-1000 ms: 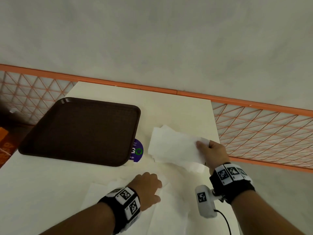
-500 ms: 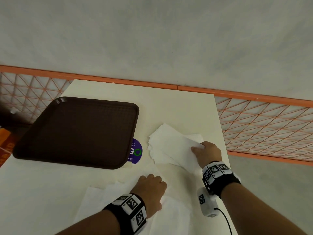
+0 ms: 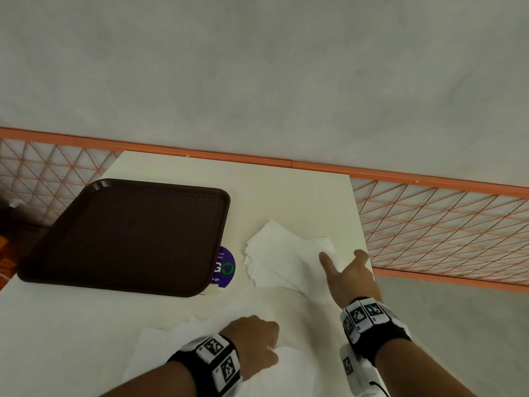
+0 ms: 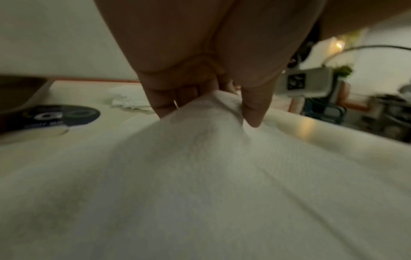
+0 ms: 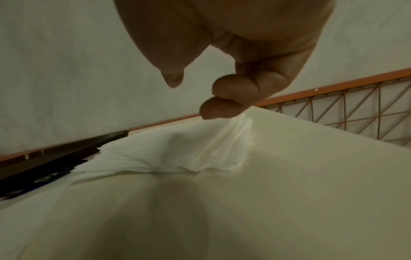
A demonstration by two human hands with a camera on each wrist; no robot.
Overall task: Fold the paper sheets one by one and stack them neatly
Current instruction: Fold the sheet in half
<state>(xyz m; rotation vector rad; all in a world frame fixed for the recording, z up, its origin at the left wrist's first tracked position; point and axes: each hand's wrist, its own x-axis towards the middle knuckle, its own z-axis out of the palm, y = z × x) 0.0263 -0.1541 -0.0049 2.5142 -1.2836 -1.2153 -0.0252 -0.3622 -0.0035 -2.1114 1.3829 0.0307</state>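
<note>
Risk entry — my right hand (image 3: 350, 275) lies relaxed over folded stack (image 3: 282, 260), left hand (image 3: 253, 343) pinching 1 sheet (image 4: 200, 176); careless pull could tear it

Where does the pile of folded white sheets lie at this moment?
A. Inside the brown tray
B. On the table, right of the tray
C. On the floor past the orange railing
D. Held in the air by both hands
B: the folded pile lies on the table, right of the brown tray, with the right hand at its near end.
</note>
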